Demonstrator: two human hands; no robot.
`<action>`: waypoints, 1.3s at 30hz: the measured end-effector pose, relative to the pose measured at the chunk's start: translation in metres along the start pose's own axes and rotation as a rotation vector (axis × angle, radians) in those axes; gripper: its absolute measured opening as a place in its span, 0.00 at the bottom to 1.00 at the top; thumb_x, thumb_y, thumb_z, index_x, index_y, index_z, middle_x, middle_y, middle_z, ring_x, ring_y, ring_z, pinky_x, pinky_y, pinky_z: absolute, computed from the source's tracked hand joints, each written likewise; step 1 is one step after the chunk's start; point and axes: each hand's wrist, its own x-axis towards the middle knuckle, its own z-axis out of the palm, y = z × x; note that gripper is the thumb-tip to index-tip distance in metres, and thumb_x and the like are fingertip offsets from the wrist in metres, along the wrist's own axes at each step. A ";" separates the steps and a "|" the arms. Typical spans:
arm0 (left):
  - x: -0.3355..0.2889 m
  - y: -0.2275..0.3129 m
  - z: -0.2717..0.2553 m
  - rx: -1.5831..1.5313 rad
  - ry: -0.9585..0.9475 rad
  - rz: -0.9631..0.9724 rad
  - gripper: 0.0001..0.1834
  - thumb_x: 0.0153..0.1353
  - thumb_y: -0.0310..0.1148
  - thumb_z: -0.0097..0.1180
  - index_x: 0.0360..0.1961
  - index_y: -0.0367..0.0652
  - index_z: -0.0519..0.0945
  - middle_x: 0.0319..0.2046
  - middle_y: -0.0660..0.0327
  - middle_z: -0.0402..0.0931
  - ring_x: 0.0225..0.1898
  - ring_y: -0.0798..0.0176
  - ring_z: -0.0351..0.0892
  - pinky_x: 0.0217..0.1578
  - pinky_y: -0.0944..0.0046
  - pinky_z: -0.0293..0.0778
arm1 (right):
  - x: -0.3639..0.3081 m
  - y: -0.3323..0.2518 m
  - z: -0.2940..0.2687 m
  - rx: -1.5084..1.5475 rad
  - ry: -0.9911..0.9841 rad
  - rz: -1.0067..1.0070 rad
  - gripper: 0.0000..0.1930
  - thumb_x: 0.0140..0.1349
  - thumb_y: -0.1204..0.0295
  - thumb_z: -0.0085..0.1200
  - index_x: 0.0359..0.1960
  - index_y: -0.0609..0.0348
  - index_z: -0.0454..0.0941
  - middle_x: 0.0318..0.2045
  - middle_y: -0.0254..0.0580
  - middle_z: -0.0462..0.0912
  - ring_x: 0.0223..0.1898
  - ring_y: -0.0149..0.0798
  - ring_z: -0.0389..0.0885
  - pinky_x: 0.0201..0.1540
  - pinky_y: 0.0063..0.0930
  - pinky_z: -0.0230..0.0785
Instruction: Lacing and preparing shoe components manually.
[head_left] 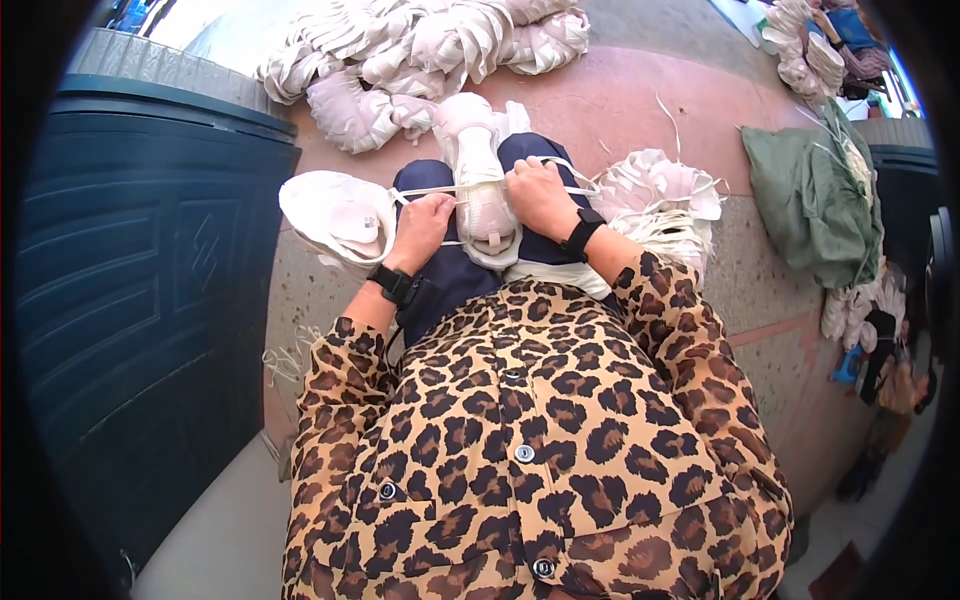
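Between my knees lies a pale pink and white sneaker upper (468, 135), toe end away from me and heel close to my body. A white shoelace (428, 190) runs across it. My left hand (424, 227) pinches the lace on the left side of the upper. On the other side, my right hand (541, 198) is closed around lace as well, close against the upper's edge. More lace stretches rightward past that hand. Beside my left knee is a white, rounded piece (345, 215) with a pink inside, apparently another upper. To my right sits a bundle of uppers and laces (660, 195).
A large heap of pale uppers (420, 45) lies ahead on the pink floor. Dark blue panelled door (160, 260) stands close on my left. At right are a green sack (805, 200) and more uppers (850, 310). Another person's sleeve (868, 65) shows far right.
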 end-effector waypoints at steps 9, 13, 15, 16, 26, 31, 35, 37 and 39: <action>0.004 -0.009 0.009 0.051 0.192 -0.013 0.12 0.56 0.34 0.49 0.28 0.33 0.77 0.20 0.49 0.75 0.22 0.58 0.75 0.27 0.61 0.69 | 0.006 -0.006 -0.005 -0.236 -0.013 -0.120 0.05 0.46 0.73 0.49 0.25 0.55 0.77 0.28 0.38 0.75 0.36 0.36 0.72 0.39 0.32 0.60; 0.005 -0.013 0.013 0.022 0.157 -0.002 0.11 0.53 0.31 0.45 0.26 0.34 0.76 0.22 0.44 0.74 0.28 0.44 0.74 0.30 0.53 0.70 | 0.001 -0.005 -0.004 -0.085 0.106 0.041 0.05 0.46 0.72 0.51 0.25 0.55 0.76 0.29 0.37 0.75 0.37 0.37 0.73 0.38 0.32 0.60; 0.006 -0.015 0.013 0.046 0.133 0.052 0.11 0.56 0.33 0.47 0.27 0.34 0.76 0.19 0.48 0.74 0.23 0.53 0.76 0.27 0.59 0.69 | -0.001 -0.004 -0.004 -0.063 0.145 0.059 0.05 0.47 0.70 0.51 0.25 0.54 0.77 0.30 0.37 0.75 0.36 0.37 0.72 0.38 0.32 0.60; 0.007 -0.015 0.013 0.045 0.136 0.052 0.11 0.56 0.33 0.47 0.27 0.34 0.76 0.19 0.48 0.74 0.23 0.53 0.76 0.27 0.59 0.69 | -0.002 -0.004 -0.004 -0.053 0.153 0.054 0.05 0.48 0.69 0.51 0.23 0.54 0.77 0.29 0.37 0.75 0.36 0.37 0.72 0.39 0.33 0.59; 0.007 0.010 0.011 0.381 0.248 0.125 0.14 0.53 0.38 0.53 0.32 0.36 0.77 0.27 0.50 0.76 0.29 0.49 0.76 0.30 0.56 0.72 | -0.007 -0.011 -0.011 -0.124 0.118 0.008 0.12 0.52 0.61 0.49 0.23 0.55 0.79 0.27 0.38 0.77 0.36 0.37 0.72 0.39 0.33 0.57; -0.011 0.021 0.022 0.482 0.118 0.034 0.15 0.52 0.38 0.54 0.35 0.37 0.76 0.31 0.50 0.74 0.33 0.49 0.76 0.33 0.55 0.72 | -0.011 -0.017 -0.009 -0.121 0.058 0.022 0.14 0.53 0.59 0.49 0.25 0.57 0.79 0.29 0.39 0.76 0.37 0.37 0.71 0.37 0.33 0.58; -0.004 0.014 0.018 0.298 0.186 0.169 0.11 0.53 0.35 0.52 0.31 0.39 0.77 0.31 0.51 0.73 0.33 0.48 0.76 0.33 0.57 0.72 | -0.009 -0.013 -0.002 -0.096 0.002 0.064 0.10 0.52 0.66 0.48 0.25 0.58 0.78 0.29 0.42 0.76 0.37 0.39 0.72 0.37 0.35 0.60; 0.002 0.014 0.016 0.225 0.162 0.185 0.10 0.53 0.35 0.52 0.30 0.39 0.77 0.31 0.51 0.73 0.33 0.47 0.76 0.33 0.58 0.72 | -0.008 -0.008 0.003 0.038 0.031 0.071 0.07 0.49 0.72 0.47 0.25 0.60 0.77 0.29 0.45 0.76 0.37 0.43 0.73 0.37 0.38 0.63; 0.011 0.018 0.015 0.210 0.232 0.217 0.10 0.52 0.34 0.53 0.29 0.38 0.77 0.32 0.50 0.73 0.35 0.48 0.75 0.34 0.57 0.71 | -0.008 -0.003 0.008 0.114 0.040 0.059 0.08 0.49 0.72 0.46 0.25 0.61 0.77 0.29 0.47 0.76 0.36 0.45 0.73 0.39 0.39 0.64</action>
